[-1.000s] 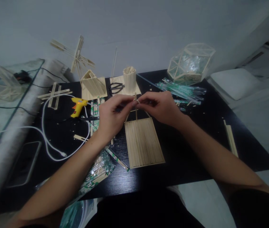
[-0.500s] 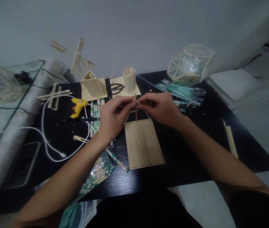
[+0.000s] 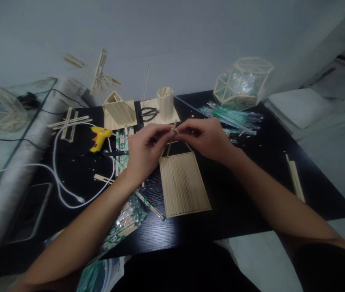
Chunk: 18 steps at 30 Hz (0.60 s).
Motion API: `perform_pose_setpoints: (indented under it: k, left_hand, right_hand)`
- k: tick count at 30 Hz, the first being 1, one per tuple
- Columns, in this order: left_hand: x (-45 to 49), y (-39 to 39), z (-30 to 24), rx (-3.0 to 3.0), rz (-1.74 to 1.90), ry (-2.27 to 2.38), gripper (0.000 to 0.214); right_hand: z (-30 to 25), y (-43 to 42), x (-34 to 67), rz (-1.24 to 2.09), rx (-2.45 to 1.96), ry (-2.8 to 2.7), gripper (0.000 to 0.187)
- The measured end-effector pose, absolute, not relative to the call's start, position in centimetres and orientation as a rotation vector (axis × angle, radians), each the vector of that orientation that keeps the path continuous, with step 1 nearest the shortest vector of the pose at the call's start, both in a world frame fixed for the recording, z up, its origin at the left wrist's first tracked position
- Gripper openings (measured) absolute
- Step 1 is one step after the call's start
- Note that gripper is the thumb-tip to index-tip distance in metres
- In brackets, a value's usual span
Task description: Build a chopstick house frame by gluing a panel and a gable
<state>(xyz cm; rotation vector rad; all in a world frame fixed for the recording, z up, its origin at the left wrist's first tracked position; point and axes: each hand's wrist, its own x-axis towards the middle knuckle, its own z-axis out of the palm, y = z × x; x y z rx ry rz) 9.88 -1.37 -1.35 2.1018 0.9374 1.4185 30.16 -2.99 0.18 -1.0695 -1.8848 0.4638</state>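
- At the centre of the frame, the left hand point(image 3: 146, 149) and the right hand point(image 3: 207, 136) meet, fingertips pinched together on a thin, pale wooden stick point(image 3: 169, 149).
- The stick leans, its upper end poking out above the fingertips; gripping it from both sides probably keeps so slight a piece from twisting.
- The pinching fingers cover the meeting point, so which hand bears more of the stick is hard to tell.
- Just below the hands, at lower centre, a flat, pale panel of wooden sticks laid side by side point(image 3: 186, 184) rests on the black counter point(image 3: 239, 202); neither palm presses on it.
- A slanting pale wooden strip point(image 3: 188, 147) rises from near the panel's upper right corner towards the fingertips, which likely explains why the hands work above that edge.
- Left of centre, a yellow glue gun with an orange trigger point(image 3: 100, 138) sits beyond the left hand, apparently placed within easy reach.
- At upper right of centre, green-and-clear plastic wrappers point(image 3: 233, 117) lie past the right hand, perhaps pushed back to leave the panel room.
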Motion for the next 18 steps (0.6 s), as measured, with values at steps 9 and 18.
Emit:
perform_pose_setpoints:
  k: [9, 18]
  left_hand:
    - [9.87, -1.35, -1.35, 2.074, 1.398, 0.925, 0.01]
    - [9.87, -1.29, -1.44, 2.066, 1.391, 0.906, 0.013]
  right_hand:
    - [0.32, -2.99, 30.26, 0.456, -1.062, -1.891, 0.01]
    - [0.34, -2.88, 30.48, 0.475, -1.063, -1.876, 0.014]
